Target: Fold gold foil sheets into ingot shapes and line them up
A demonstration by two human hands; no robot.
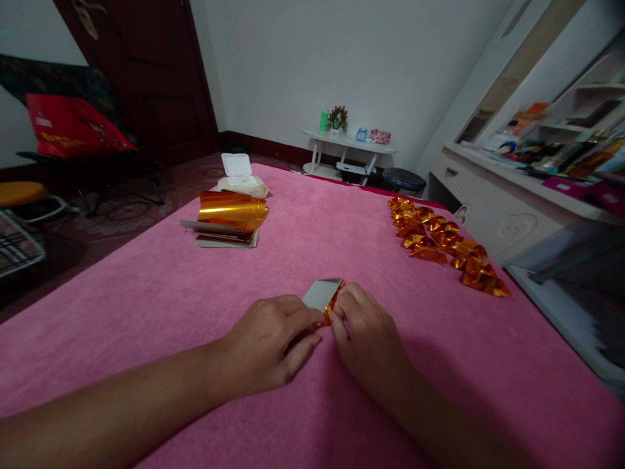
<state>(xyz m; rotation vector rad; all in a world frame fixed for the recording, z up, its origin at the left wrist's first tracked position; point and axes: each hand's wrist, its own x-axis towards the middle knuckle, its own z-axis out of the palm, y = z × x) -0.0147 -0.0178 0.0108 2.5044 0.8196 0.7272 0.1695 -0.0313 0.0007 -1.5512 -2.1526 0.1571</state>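
Matt grey paper on the upper face of the folded sheet (319, 294), and there at its edge, a flash of glossy orange-gold foil! Same pairing in the stacked sheets (229, 210): sleek, mirror-bright foil on top, dull paper showing below. Across to the foil pieces (476, 275), all crinkle and shine, hard highlights on every crease! Beneath everything, the pink cloth (317, 228), soft and matt with a faintly mottled nap. The white lid (237, 165) looks like smooth plastic. Further out, the door (161, 78) resembles dark wood with a low sheen, its handle (86, 21) metallic, while the cabinet (510, 208) shows a smooth white finish and the stool (404, 178) a dark, shiny seat
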